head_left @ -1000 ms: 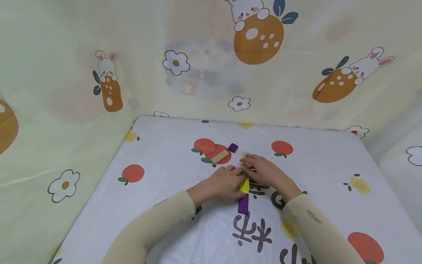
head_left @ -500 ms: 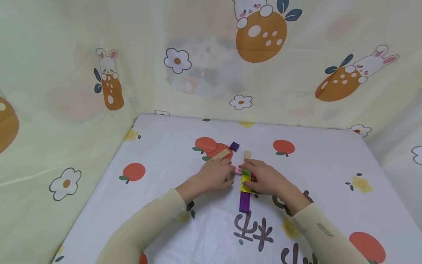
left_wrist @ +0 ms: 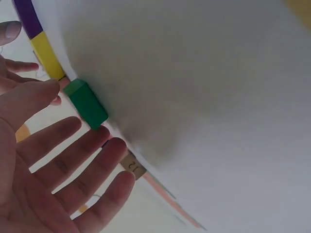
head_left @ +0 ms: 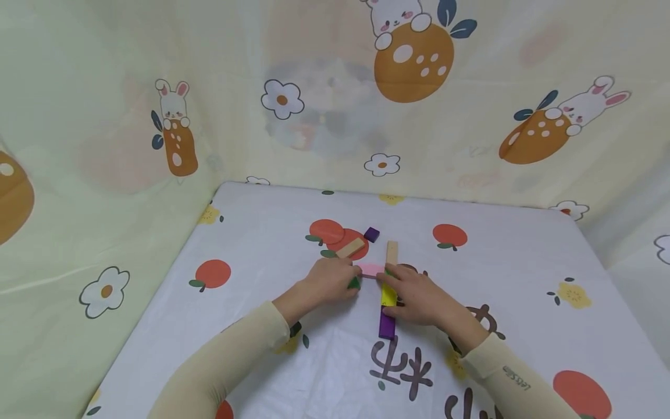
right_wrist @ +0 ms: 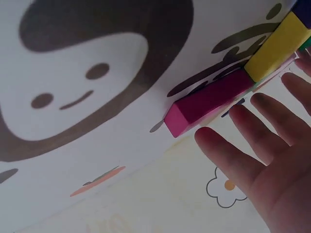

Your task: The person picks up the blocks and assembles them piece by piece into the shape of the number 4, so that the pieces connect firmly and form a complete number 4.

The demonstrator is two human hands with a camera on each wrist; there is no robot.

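A row of blocks runs away from me in the head view: purple (head_left: 387,326), yellow (head_left: 388,295) and plain wood (head_left: 392,254). A pink block (head_left: 371,270) extends leftward from this row. My left hand (head_left: 325,281) is around a green block (left_wrist: 86,103), its thumb and loosely extended fingers close by the block's ends; firm contact cannot be made out. My right hand (head_left: 420,295) lies over the row's right side, fingertips at the yellow and purple blocks. The right wrist view shows its spread fingers beside a magenta block (right_wrist: 209,104), which the hand hides in the head view.
Beyond the left hand lie a loose wooden block (head_left: 350,248) and a small dark purple block (head_left: 371,234). The table's white printed cloth (head_left: 523,256) meets a patterned curtain (head_left: 324,139) at the back and left.
My left hand has drawn back leftward from the row, uncovering the pink block. My right hand has come nearer to me along the row, exposing more of the wooden block.
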